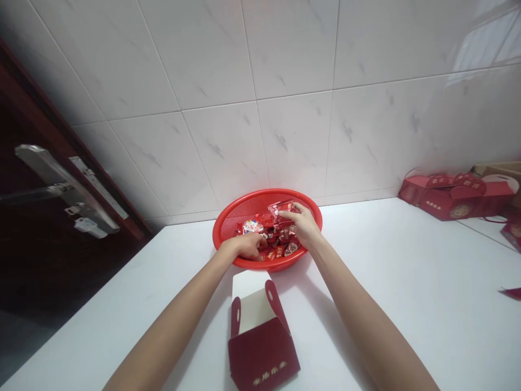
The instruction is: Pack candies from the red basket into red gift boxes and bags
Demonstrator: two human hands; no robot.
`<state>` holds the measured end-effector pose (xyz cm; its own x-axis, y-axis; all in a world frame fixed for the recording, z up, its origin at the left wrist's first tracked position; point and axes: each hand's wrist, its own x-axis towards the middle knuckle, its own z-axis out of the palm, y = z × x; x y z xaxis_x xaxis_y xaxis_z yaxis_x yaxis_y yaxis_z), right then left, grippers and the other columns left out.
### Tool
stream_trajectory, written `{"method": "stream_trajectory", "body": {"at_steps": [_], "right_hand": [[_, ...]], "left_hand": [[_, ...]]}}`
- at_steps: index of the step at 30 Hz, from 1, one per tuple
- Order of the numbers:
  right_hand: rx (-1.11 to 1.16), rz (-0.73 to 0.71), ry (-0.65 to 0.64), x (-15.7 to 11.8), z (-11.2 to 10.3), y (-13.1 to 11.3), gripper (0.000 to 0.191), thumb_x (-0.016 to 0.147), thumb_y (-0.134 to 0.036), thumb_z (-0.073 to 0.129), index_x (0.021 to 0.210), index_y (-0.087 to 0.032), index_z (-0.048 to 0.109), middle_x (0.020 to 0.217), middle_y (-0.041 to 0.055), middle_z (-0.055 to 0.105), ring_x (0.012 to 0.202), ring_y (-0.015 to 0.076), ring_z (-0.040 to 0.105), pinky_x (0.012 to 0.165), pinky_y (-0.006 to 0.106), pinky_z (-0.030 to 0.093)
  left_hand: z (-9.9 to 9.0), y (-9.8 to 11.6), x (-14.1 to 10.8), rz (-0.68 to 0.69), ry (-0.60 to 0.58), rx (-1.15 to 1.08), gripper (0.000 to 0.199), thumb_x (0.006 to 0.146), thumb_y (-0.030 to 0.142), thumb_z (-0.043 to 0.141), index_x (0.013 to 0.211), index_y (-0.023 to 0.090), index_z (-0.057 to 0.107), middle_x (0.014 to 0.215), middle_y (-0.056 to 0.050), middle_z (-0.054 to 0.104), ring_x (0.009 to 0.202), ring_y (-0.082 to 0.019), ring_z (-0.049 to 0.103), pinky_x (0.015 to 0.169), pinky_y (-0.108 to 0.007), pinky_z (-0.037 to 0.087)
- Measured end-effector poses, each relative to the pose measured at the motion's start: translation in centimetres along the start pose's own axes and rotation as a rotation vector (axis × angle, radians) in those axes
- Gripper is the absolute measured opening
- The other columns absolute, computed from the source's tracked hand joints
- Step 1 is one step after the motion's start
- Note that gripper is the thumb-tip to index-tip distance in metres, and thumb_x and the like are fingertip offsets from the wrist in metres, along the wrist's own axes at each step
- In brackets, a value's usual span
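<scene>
A red plastic basket (224,213) stands against the tiled wall, with several wrapped sweets (279,251) inside. My right hand (302,224) is over the basket's right side, its fingers closed on a red shiny packet (280,213). Inside the left part of the basket, my left hand (249,246) reaches among the sweets with curled fingers; whatever its fingertips hold is hidden. A colourful round packet (252,226) lies just behind it. Below the basket, a dark red box (264,353) with a white inside stands with its top flaps up.
Folded red gift boxes (451,196) stand at the far right against the wall, beside a brown carton (499,169). A dark door (36,228) with a metal handle (65,187) is at the left. The white table (386,255) has a red scrap (513,294) at its right.
</scene>
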<state>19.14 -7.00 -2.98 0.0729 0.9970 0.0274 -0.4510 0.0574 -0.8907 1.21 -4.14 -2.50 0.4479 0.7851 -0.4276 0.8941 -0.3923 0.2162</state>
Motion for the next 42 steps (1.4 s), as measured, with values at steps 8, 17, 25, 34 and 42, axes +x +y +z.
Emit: {"method": "stream_trajectory", "body": {"at_steps": [8, 17, 25, 34, 42], "right_hand": [[0.013, -0.001, 0.015, -0.1, 0.1, -0.1, 0.029, 0.058, -0.018, 0.077, 0.079, -0.022, 0.057, 0.064, -0.0042, 0.066, 0.056, 0.0147, 0.063, 0.052, 0.026, 0.05], [0.068, -0.002, 0.015, -0.1, 0.2, -0.4, 0.027, 0.058, -0.018, 0.076, 0.077, -0.022, 0.057, 0.065, -0.0039, 0.067, 0.057, 0.0149, 0.064, 0.052, 0.026, 0.051], [0.117, 0.007, 0.018, -0.1, 0.2, -0.5, 0.023, 0.059, -0.02, 0.077, 0.073, -0.021, 0.059, 0.063, -0.0036, 0.066, 0.056, 0.0141, 0.062, 0.049, 0.025, 0.05], [0.129, -0.056, -0.083, 0.2, -0.2, -0.1, 0.037, 0.051, -0.017, 0.085, 0.081, -0.02, 0.063, 0.075, -0.0015, 0.071, 0.066, 0.0168, 0.068, 0.061, 0.03, 0.057], [0.123, -0.081, -0.079, 0.1, 0.0, 0.0, 0.047, 0.044, -0.012, 0.085, 0.086, -0.021, 0.067, 0.077, -0.0022, 0.073, 0.072, 0.017, 0.068, 0.069, 0.03, 0.057]], "left_hand": [[0.2, -0.6, 0.5, 0.166, 0.368, -0.41, 0.046, 0.067, 0.027, 0.067, 0.112, 0.017, 0.072, 0.102, -0.008, 0.073, 0.09, -0.025, 0.067, 0.074, -0.031, 0.053], [0.3, -1.3, 1.2, 0.237, 0.67, -0.566, 0.047, 0.072, 0.027, 0.069, 0.118, 0.017, 0.067, 0.094, -0.005, 0.069, 0.078, -0.019, 0.063, 0.071, -0.031, 0.052], [0.0, -1.1, 1.1, 0.247, 0.734, -0.597, 0.043, 0.067, 0.023, 0.071, 0.11, 0.016, 0.072, 0.094, -0.005, 0.072, 0.08, -0.02, 0.065, 0.074, -0.031, 0.052], [0.0, -0.3, 0.7, 0.267, 0.62, -0.497, 0.032, 0.065, 0.016, 0.061, 0.093, 0.017, 0.076, 0.103, -0.008, 0.078, 0.099, -0.025, 0.071, 0.09, -0.034, 0.055], [-0.3, -1.3, 1.1, -0.039, 0.799, -0.457, 0.026, 0.075, 0.016, 0.059, 0.096, 0.018, 0.076, 0.106, -0.009, 0.079, 0.102, -0.026, 0.072, 0.091, -0.033, 0.055]]}}
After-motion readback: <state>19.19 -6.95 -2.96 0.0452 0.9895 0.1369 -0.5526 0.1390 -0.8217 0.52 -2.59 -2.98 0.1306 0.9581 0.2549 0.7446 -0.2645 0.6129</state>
